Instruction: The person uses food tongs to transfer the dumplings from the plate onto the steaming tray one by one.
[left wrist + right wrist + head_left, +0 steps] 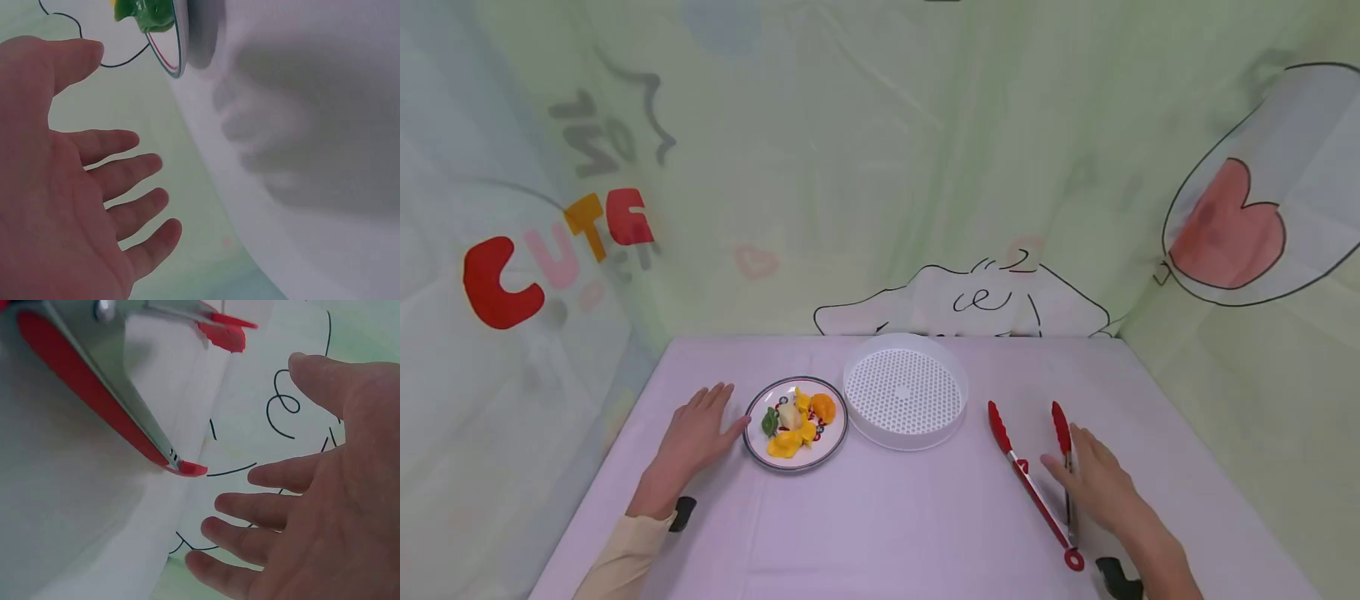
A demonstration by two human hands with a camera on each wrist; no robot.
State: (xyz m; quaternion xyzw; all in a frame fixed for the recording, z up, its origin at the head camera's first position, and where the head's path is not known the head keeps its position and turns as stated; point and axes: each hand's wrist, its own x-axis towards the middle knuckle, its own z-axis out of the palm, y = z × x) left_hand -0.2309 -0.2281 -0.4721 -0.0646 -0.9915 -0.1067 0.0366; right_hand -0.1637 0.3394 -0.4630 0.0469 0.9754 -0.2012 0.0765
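My left hand (pixel 700 429) hovers over the left of the table, fingers straight and spread, holding nothing. Its thumb tip is nearest the rim of a round plate (pixel 796 467); the left wrist view shows a gap between them. On that plate lie several small yellow pieces (pixel 785 444), an orange one (pixel 823 407), a cream one (pixel 789 416) and a green one (pixel 770 422). Above the tongs (pixel 1037 497), spread apart with red tips and handle, is my right hand (pixel 1097 483). Its fingers (pixel 256 509) are extended and grip nothing; part of one tong arm is hidden beneath it.
A round white tray with a perforated bottom (pixel 904 392) stands right of the plate, close to its rim. The pale table (pixel 880 517) ends at a printed curtain (pixel 850 167) at the back and sides. Dark bands (pixel 682 514) sit at both wrists.
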